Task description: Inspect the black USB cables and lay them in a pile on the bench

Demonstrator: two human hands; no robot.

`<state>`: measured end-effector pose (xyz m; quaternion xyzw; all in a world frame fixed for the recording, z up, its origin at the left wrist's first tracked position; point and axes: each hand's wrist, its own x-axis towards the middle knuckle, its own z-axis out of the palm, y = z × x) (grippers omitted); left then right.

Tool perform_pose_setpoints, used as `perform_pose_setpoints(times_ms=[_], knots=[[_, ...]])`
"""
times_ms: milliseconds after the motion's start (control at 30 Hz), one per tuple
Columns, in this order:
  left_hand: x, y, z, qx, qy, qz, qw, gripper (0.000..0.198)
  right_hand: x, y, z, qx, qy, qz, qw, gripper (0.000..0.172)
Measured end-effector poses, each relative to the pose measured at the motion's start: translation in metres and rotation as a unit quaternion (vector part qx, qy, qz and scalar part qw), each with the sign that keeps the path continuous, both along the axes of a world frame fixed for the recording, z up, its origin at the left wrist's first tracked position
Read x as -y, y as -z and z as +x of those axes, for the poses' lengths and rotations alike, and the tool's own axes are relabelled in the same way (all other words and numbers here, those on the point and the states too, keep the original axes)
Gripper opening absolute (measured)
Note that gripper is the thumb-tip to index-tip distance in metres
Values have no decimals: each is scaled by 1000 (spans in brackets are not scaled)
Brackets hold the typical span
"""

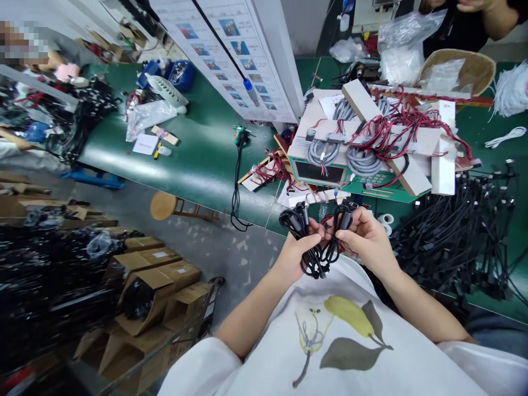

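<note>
Coiled black cables (314,263) hang between my two hands, in front of my shirt and close to the bench edge. My left hand (303,247) is closed round the left bundle, its thumb lying across the loops. With thumb and fingers, my right hand (365,236) grips the right bundle near its thick dark connector (345,221). The two bundles meet at the bottom, and where one ends I cannot tell. Beyond them on the bench stands a green and white tester (317,171) with grey coiled cables (365,160) and red-black wires (388,126) on top.
A large heap of black cables (454,236) covers the bench at right. White tape rolls (386,219) lie near my right hand. Further left are a small fan (167,91) and a blue bin (181,77). A stool (163,205) and open cartons (152,280) stand below. Other people sit across the bench.
</note>
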<state>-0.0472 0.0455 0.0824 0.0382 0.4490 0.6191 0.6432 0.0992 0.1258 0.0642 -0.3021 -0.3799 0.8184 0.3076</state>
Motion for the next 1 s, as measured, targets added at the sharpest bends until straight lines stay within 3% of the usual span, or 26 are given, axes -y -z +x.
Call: perform_pose_setpoints(times_ms=[200, 367, 567, 767, 1000], knots=[[10, 3, -6, -8, 80, -9, 997, 26, -6, 1, 3, 68, 45, 18, 997, 32], [22, 2, -7, 7, 135, 1, 991, 25, -10, 1, 4, 59, 46, -5, 997, 36], [24, 2, -4, 4, 136, 12, 991, 24, -5, -4, 4, 34, 41, -12, 999, 34], [26, 0, -3, -9, 133, 11, 991, 25, -1, -1, 3, 70, 55, 21, 996, 35], [23, -6, -2, -18, 115, 1, 993, 31, -12, 7, 5, 84, 195, 62, 975, 33]])
